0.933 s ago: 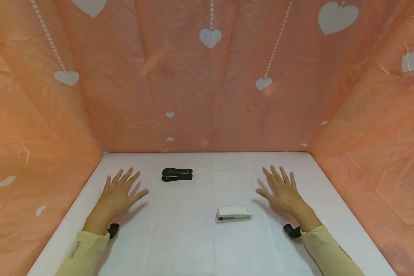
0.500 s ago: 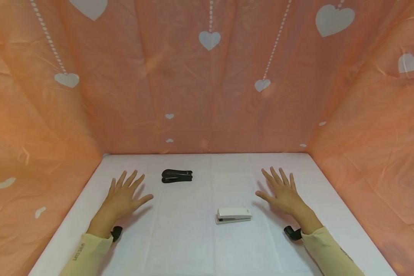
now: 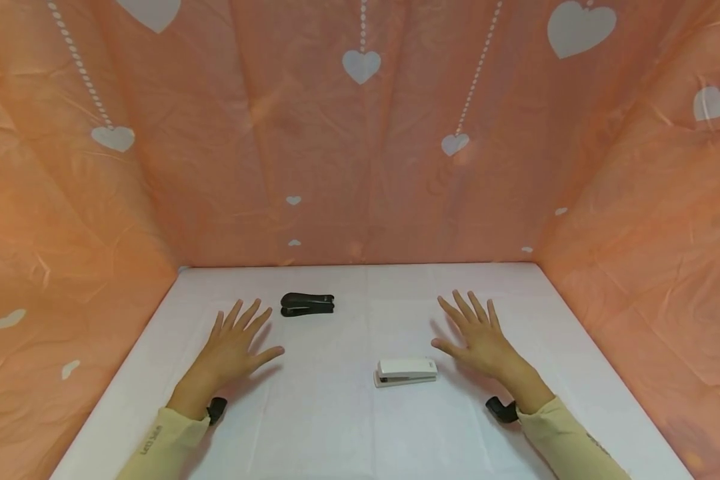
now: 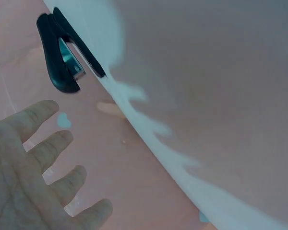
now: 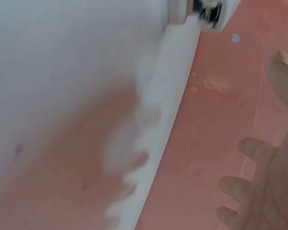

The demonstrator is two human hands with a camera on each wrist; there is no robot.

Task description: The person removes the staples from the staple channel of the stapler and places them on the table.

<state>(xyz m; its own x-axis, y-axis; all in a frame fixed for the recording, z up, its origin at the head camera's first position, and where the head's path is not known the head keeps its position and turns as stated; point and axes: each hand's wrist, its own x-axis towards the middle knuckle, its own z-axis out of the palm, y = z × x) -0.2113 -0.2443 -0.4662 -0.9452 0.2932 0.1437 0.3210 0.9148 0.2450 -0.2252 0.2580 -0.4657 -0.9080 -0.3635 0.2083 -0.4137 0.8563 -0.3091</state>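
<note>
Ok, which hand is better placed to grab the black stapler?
Probably the left hand: empty, spread open and close to the black stapler. The right hand is farther off, nearer the white stapler.

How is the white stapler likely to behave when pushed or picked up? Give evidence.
The white stapler would probably slide rather than roll, since it is boxy and lies flat on the table. Squeezed, it may hinge shut, as a gap shows between its halves.
</note>
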